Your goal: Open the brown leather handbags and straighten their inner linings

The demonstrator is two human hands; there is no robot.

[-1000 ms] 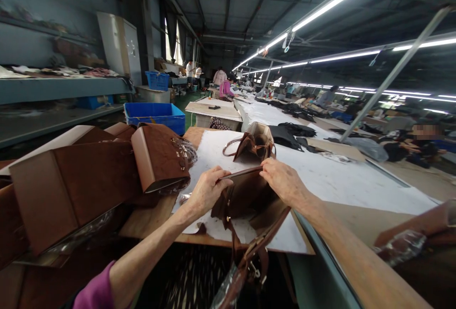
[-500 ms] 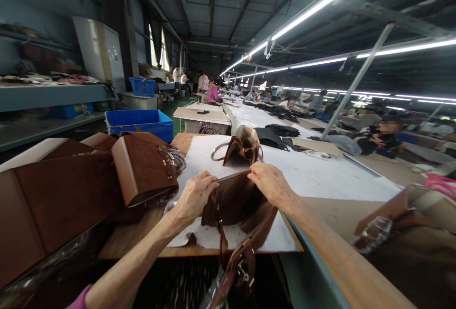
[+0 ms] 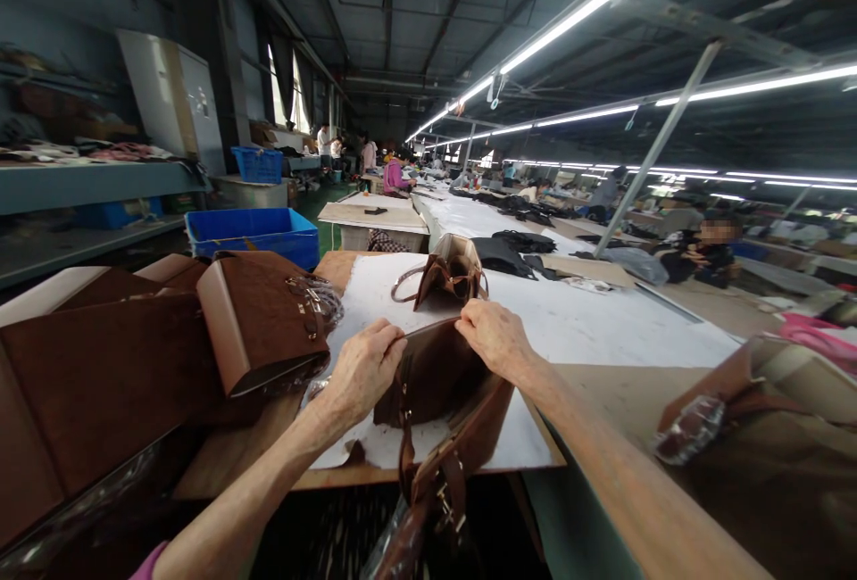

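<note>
Both hands are on the brown handbag (image 3: pixel 428 375) at the near edge of the white sheet (image 3: pixel 569 317) on the worktable. The left hand (image 3: pixel 361 372) is curled over the bag's top edge, fingers pinching it from the left; the right hand (image 3: pixel 494 335) pinches the same rim from the right. The strap (image 3: pixel 445 464) hangs off the table's front. A second handbag (image 3: pixel 447 275) stands just behind, and boxy suede bags (image 3: pixel 258 317) are stacked to the left
</note>
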